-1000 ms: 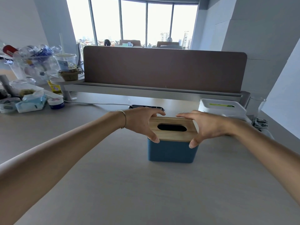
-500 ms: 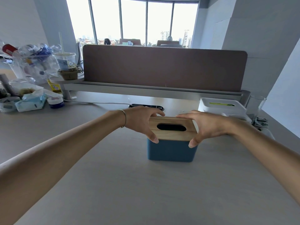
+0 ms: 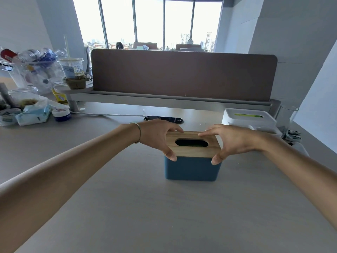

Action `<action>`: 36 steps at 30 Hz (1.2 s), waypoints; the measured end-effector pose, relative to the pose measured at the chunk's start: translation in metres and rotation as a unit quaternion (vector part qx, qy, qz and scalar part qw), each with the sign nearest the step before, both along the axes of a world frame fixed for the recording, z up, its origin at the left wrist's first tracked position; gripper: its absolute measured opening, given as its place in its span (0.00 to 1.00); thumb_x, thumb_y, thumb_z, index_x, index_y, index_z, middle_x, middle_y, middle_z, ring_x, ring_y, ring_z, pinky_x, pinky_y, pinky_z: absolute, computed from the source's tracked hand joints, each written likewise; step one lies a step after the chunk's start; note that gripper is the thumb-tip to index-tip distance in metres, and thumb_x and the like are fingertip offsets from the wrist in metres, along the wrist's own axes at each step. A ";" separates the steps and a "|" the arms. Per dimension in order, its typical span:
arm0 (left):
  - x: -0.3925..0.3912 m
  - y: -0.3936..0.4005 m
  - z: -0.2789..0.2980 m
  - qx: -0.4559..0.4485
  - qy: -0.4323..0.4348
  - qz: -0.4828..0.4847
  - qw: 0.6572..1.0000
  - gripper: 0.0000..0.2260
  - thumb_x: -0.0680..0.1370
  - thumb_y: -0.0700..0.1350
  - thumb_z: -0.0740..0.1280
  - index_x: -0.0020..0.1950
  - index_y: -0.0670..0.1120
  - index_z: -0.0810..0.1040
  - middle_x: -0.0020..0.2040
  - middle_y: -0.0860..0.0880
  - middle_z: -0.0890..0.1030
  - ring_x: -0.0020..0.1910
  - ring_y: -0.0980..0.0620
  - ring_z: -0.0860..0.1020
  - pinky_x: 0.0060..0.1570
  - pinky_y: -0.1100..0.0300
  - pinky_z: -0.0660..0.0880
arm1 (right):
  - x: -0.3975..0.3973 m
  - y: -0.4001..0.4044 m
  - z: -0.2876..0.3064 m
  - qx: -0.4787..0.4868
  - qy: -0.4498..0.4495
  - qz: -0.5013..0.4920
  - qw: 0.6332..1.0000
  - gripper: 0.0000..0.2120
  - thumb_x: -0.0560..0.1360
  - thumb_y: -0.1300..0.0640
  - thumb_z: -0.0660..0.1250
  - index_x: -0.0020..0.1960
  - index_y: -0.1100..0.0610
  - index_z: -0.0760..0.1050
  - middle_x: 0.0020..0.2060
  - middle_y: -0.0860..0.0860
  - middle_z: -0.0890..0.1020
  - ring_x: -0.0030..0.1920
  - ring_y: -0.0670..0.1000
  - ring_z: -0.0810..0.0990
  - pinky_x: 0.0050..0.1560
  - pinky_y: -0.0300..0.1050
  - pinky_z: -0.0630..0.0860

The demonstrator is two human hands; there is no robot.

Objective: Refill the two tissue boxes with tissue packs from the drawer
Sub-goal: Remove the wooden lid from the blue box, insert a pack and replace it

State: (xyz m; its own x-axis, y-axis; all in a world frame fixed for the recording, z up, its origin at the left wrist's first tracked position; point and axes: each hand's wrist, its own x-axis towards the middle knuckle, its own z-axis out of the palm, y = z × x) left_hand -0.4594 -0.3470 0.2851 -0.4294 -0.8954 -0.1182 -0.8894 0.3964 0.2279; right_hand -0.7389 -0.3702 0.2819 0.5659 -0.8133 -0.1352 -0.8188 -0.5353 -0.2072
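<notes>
Head view. Blue tissue box (image 3: 191,168) upright on the grey surface (image 3: 145,207), well forward of the brown partition screen (image 3: 184,74). Wooden lid (image 3: 193,149) seated on top of the box, its oval slot dark, a trace of green inside. Left hand (image 3: 156,136) gripping the lid's left end, thumb hooked over the near edge, fingertips on the far edge. Right hand (image 3: 231,141) gripping the lid's right end likewise, thumb down against the near right corner of the box. Thin bracelet (image 3: 139,131) round the left wrist.

Just behind the box, a dark oval cable port (image 3: 164,118) set in the surface, with a white cable (image 3: 109,115) running left from it. Behind and right of the box, a white tissue box (image 3: 249,119) with a green strip showing in its top slot, partly hidden by the right hand. Further right of that, a clear drinking glass (image 3: 288,115) near the end of the screen.

Well left of the blue box, clutter: a soft tissue pack (image 3: 32,114), a small blue-lidded jar (image 3: 61,114), a yellow container (image 3: 61,96), a plastic cup (image 3: 72,70) with a straw on a raised round shelf, and a clear bin of plastic bottles (image 3: 32,66) behind. Nothing between the box and the near edge of the surface except both forearms.
</notes>
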 end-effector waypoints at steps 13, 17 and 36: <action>0.002 0.008 -0.011 0.034 0.000 -0.002 0.999 0.39 0.73 0.62 0.73 0.80 0.59 0.59 0.81 0.56 0.57 0.77 0.52 0.63 0.70 0.60 0.61 | -0.009 0.007 -0.012 0.109 -0.045 -0.001 0.993 0.41 0.71 0.31 0.67 0.79 0.35 0.52 0.80 0.37 0.44 0.80 0.45 0.52 0.75 0.41 0.55; 0.002 0.012 -0.032 0.070 0.076 -0.008 0.995 0.34 0.79 0.64 0.63 0.81 0.59 0.53 0.83 0.54 0.45 0.81 0.55 0.44 0.78 0.53 0.49 | -0.010 0.010 -0.029 0.141 -0.095 -0.005 0.986 0.32 0.80 0.37 0.59 0.79 0.35 0.49 0.79 0.37 0.38 0.80 0.42 0.44 0.77 0.43 0.47; -0.005 0.019 -0.076 -0.043 0.208 0.019 0.977 0.26 0.77 0.64 0.53 0.76 0.68 0.58 0.82 0.57 0.53 0.80 0.62 0.44 0.77 0.45 0.55 | -0.001 0.025 -0.052 0.067 -0.178 -0.059 0.980 0.24 0.85 0.47 0.55 0.79 0.36 0.54 0.80 0.36 0.45 0.80 0.43 0.49 0.79 0.48 0.47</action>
State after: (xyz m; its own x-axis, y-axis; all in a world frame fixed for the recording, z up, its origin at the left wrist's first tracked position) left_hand -0.4643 -0.3276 0.2092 -0.3908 -0.9105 0.1350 -0.7416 0.3984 0.5397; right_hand -0.7403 -0.3450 0.2302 0.5002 -0.8641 -0.0557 -0.7363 -0.3906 -0.5525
